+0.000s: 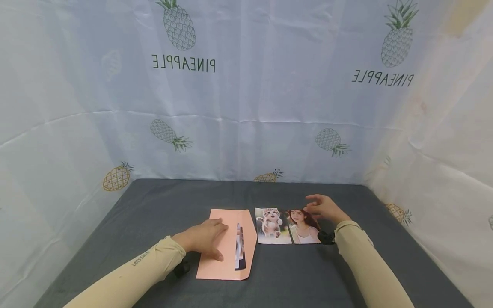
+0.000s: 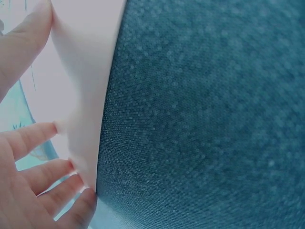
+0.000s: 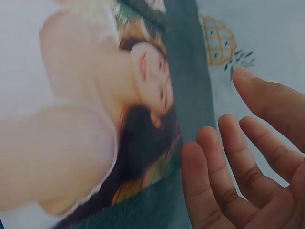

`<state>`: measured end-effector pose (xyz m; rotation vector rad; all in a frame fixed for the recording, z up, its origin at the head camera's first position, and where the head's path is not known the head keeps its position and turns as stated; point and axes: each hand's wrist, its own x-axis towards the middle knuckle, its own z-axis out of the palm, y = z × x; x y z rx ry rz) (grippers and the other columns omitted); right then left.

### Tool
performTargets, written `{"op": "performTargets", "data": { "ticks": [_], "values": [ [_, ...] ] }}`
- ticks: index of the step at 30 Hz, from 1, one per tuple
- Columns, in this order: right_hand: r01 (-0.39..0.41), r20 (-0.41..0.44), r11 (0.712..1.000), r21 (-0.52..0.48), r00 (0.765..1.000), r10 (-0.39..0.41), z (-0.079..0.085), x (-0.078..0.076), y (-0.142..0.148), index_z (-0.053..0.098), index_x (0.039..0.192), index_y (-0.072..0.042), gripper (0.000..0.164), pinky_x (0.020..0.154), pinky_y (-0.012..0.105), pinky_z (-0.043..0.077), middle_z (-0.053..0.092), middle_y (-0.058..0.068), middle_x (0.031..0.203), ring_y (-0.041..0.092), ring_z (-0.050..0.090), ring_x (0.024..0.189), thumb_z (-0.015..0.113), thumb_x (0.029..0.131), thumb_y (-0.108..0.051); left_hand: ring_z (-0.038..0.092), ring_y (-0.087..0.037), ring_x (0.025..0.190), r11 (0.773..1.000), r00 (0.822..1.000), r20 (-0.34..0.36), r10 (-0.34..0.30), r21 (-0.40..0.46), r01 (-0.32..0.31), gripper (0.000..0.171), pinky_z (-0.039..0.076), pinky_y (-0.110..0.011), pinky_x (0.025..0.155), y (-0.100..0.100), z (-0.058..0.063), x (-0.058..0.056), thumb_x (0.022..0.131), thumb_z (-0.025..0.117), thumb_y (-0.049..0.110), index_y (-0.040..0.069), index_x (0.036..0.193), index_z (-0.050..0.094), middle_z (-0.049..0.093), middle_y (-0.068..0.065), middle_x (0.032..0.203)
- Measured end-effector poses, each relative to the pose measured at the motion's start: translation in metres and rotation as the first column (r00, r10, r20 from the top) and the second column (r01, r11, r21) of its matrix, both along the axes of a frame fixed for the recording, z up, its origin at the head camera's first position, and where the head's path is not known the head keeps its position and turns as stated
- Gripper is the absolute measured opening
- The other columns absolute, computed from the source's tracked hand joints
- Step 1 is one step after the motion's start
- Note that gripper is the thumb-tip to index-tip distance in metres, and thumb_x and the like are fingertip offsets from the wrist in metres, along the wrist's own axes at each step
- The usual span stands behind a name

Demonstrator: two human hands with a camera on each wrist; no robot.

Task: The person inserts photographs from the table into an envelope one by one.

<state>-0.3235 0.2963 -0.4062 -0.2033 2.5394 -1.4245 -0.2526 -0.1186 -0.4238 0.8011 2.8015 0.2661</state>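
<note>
A peach-coloured envelope (image 1: 225, 270) lies on the dark table, its flap side to the right. Part of a printed photo (image 1: 241, 250) shows at the envelope's opening. My left hand (image 1: 203, 238) rests on the envelope's left part, fingers spread; in the left wrist view the fingertips touch the pale paper (image 2: 83, 71). Right of the envelope lies a kitten photo (image 1: 271, 224), and beside it a portrait photo (image 1: 303, 233) of a person in a white top. At that portrait's upper right corner is my right hand (image 1: 325, 208). Its fingers (image 3: 233, 157) are loosely extended and hold nothing.
A dark grey cloth covers the table (image 1: 173, 194). White curtains (image 1: 246, 94) printed with pineapples hang behind it and along both sides. Beige sleeves (image 1: 127, 273) cover both forearms, and a dark device (image 1: 326, 237) sits at the right wrist.
</note>
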Motion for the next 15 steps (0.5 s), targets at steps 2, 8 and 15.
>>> {"op": "performTargets", "data": {
  "ticks": [2,8,15],
  "values": [
    [0.019,0.005,0.999,0.028,1.000,-0.020,-0.004,-0.001,0.006,0.035,0.143,0.010,0.063,0.086,0.047,0.054,0.054,0.033,0.127,0.035,0.063,0.108,0.065,0.092,-0.011,0.033,-0.030,0.141,1.000,1.000,0.004,0.003,0.000,-0.003,0.089,0.040,-0.048,0.106,0.000,0.000,-0.001,0.069,0.082,0.051,0.010,0.140,0.048,0.036,-0.015,0.153],
    [0.070,-0.001,0.992,0.107,0.998,-0.070,-0.012,0.001,0.019,0.038,0.138,0.014,0.064,0.080,0.044,0.056,0.055,0.036,0.122,0.027,0.066,0.097,0.070,0.086,-0.008,0.033,-0.031,0.141,1.000,1.000,0.010,0.006,0.005,-0.007,0.089,0.040,-0.048,0.106,0.001,0.000,-0.001,0.069,0.083,0.051,0.011,0.140,0.048,0.036,-0.015,0.153],
    [0.080,0.038,0.988,0.132,0.996,-0.086,-0.014,0.001,0.018,0.036,0.139,0.014,0.068,0.077,0.041,0.055,0.054,0.034,0.119,0.020,0.064,0.089,0.072,0.084,-0.008,0.034,-0.030,0.141,1.000,1.000,0.013,0.009,0.000,-0.009,0.088,0.040,-0.048,0.106,0.000,0.000,0.000,0.069,0.082,0.051,0.011,0.140,0.049,0.036,-0.015,0.153]
  ]
}}
